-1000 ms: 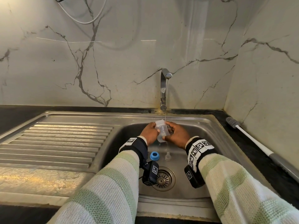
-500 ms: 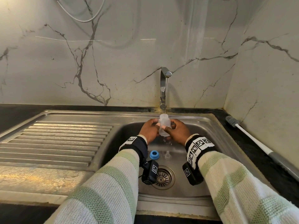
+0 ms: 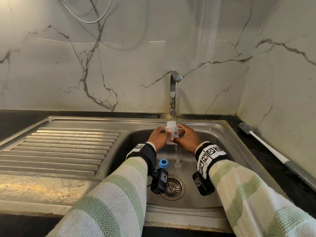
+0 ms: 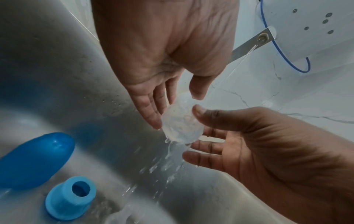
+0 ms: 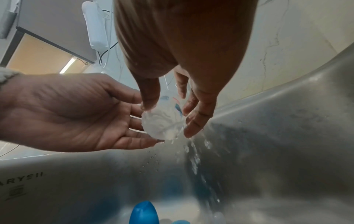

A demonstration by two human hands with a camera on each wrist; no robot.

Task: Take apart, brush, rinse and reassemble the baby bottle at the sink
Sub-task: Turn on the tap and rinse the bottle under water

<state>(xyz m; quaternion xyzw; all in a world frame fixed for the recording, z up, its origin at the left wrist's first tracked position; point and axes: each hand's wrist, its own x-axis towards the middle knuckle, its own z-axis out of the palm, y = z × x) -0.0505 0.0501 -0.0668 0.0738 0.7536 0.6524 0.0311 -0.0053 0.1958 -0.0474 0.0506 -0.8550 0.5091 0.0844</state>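
The clear baby bottle body (image 3: 172, 135) stands mouth up under the tap's thin stream, over the sink basin (image 3: 217, 134). My left hand (image 3: 159, 136) grips its left side and my right hand (image 3: 186, 136) grips its right side. In the left wrist view the bottle (image 4: 180, 125) sits between my left fingers and thumb, and water runs off its base. The right wrist view shows the bottle (image 5: 162, 121) with my right fingers (image 5: 197, 116) along it. A blue collar ring (image 3: 163, 163) and the clear nipple (image 3: 177, 163) lie on the sink floor. A blue cap (image 4: 34, 160) lies beside the collar (image 4: 70, 200).
The tap (image 3: 174, 89) rises from the back rim and is running. The drain strainer (image 3: 171, 188) is in front of the loose parts. A ribbed drainboard (image 3: 59, 147) lies to the left. A long white bottle brush (image 3: 266, 147) rests on the dark counter at right.
Both hands lifted the bottle from a tilt low in the basin to upright, its mouth now under the stream. The collar and nipple have not moved.
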